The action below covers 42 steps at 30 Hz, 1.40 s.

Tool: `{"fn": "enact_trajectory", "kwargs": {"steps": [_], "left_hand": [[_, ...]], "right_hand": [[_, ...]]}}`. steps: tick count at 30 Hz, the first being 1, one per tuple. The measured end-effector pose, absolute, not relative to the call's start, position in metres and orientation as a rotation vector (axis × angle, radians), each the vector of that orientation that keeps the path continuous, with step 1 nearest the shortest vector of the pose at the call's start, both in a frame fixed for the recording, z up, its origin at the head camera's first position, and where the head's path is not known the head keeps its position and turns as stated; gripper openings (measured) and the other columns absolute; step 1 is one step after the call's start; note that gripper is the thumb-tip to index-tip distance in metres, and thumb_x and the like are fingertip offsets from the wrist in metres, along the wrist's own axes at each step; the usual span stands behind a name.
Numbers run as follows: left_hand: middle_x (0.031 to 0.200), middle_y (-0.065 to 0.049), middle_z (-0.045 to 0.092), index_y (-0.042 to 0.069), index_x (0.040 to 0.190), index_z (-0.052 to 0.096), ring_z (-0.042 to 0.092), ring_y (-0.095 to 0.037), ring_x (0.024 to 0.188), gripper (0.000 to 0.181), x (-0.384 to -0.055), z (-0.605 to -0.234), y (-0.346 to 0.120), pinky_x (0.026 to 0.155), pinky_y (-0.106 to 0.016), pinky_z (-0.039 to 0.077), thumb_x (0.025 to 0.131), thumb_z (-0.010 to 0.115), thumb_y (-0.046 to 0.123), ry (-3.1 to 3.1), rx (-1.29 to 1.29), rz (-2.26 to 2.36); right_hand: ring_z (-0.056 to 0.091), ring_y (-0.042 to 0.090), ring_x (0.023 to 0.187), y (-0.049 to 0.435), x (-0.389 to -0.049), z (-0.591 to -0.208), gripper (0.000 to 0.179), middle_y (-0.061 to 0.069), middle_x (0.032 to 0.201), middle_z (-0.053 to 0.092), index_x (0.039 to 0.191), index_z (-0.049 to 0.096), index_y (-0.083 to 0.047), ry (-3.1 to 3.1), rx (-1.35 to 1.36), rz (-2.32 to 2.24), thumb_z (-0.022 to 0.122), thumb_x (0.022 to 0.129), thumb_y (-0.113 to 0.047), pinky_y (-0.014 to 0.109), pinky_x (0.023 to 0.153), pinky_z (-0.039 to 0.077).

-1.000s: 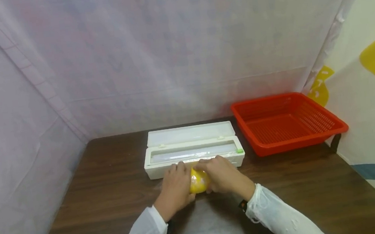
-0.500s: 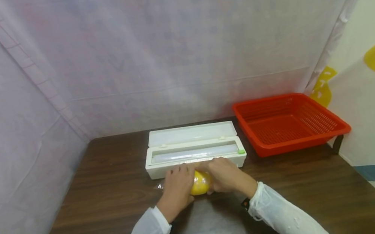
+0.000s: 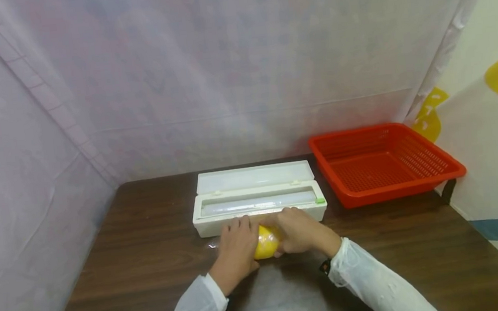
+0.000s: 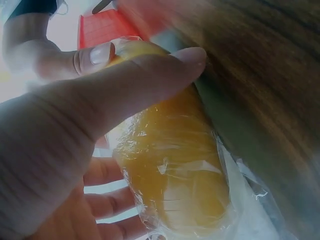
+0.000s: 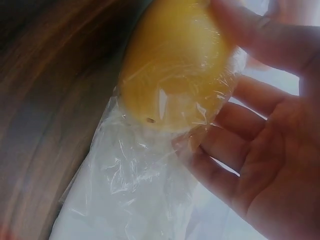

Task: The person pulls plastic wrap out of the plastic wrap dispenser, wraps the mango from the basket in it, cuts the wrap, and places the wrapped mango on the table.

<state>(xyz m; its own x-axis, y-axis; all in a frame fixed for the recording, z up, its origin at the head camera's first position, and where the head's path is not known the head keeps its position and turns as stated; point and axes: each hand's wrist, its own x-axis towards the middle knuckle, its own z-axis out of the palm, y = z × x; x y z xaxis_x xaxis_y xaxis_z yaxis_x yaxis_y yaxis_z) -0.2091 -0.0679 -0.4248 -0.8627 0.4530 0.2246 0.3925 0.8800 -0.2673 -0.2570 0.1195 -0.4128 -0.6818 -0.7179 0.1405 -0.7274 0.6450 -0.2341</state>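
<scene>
A smooth, oblong yellow fruit (image 3: 266,243), its exact kind unclear, is held low over the table between both hands. Clear plastic wrap clings to it, and loose wrap (image 5: 125,180) trails off its end in the right wrist view. My left hand (image 3: 237,244) grips the fruit's left part, the thumb across it and the fingers behind. On the other side my right hand (image 3: 299,231) holds the right part, with thumb and fingers around it. Just behind the hands stands a white cling wrap box (image 3: 211,226), lid tipped back and a roll (image 3: 258,204) inside. Hands hide much of the fruit.
A red plastic basket (image 3: 392,192) sits at the back right of the brown wooden table (image 3: 149,245). A small green piece (image 3: 321,200) is on the box's right front edge. White sheeting (image 3: 241,76) hangs behind the table.
Both hands stay around the fruit, with only a slight shift against the box. Some clear wrap now shows to the left of the left hand. Box and basket stand as before.
</scene>
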Motion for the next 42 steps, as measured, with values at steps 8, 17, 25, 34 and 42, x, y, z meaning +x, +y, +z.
{"fn": "enact_trajectory", "kwargs": {"steps": [8,17,25,34,42], "left_hand": [[0.102,-0.006,0.060,0.010,0.123,0.057,0.057,-0.022,0.091,0.094,-0.209,-0.426,-0.068,0.073,-0.034,0.046,0.052,0.092,0.062,-2.737,-0.655,0.334],[0.101,-0.006,0.060,0.012,0.122,0.057,0.057,-0.022,0.091,0.094,-0.212,-0.430,-0.068,0.072,-0.033,0.044,0.050,0.094,0.059,-2.700,-0.687,0.287],[0.097,-0.006,0.057,0.010,0.123,0.058,0.056,-0.021,0.089,0.090,-0.215,-0.428,-0.069,0.076,-0.032,0.048,0.052,0.096,0.049,-2.662,-0.734,0.237],[0.088,-0.005,0.061,0.014,0.122,0.056,0.060,-0.021,0.079,0.081,-0.219,-0.421,-0.076,0.075,-0.035,0.051,0.054,0.095,0.035,-2.607,-0.847,0.177],[0.089,-0.005,0.063,0.015,0.113,0.065,0.062,-0.021,0.079,0.067,-0.219,-0.417,-0.081,0.076,-0.038,0.053,0.056,0.095,0.036,-2.628,-0.878,0.122]], "right_hand": [[0.057,0.009,0.077,0.120,-0.259,-0.415,0.066,-0.015,0.094,0.066,0.125,0.065,-0.029,-2.828,1.269,0.456,0.091,0.064,-0.026,0.029,0.074,0.050],[0.057,0.009,0.076,0.123,-0.264,-0.418,0.067,-0.014,0.093,0.066,0.127,0.064,-0.031,-2.845,1.279,0.500,0.091,0.066,-0.027,0.028,0.072,0.048],[0.058,0.010,0.079,0.127,-0.269,-0.419,0.068,-0.013,0.098,0.067,0.130,0.063,-0.029,-2.828,1.322,0.576,0.089,0.068,-0.026,0.028,0.075,0.050],[0.059,0.008,0.085,0.129,-0.266,-0.420,0.066,-0.014,0.107,0.068,0.131,0.062,-0.030,-2.793,1.305,0.612,0.089,0.070,-0.032,0.029,0.079,0.050],[0.059,0.007,0.089,0.133,-0.260,-0.427,0.072,-0.014,0.116,0.068,0.138,0.059,-0.032,-2.758,1.231,0.754,0.089,0.072,-0.033,0.029,0.083,0.051]]}}
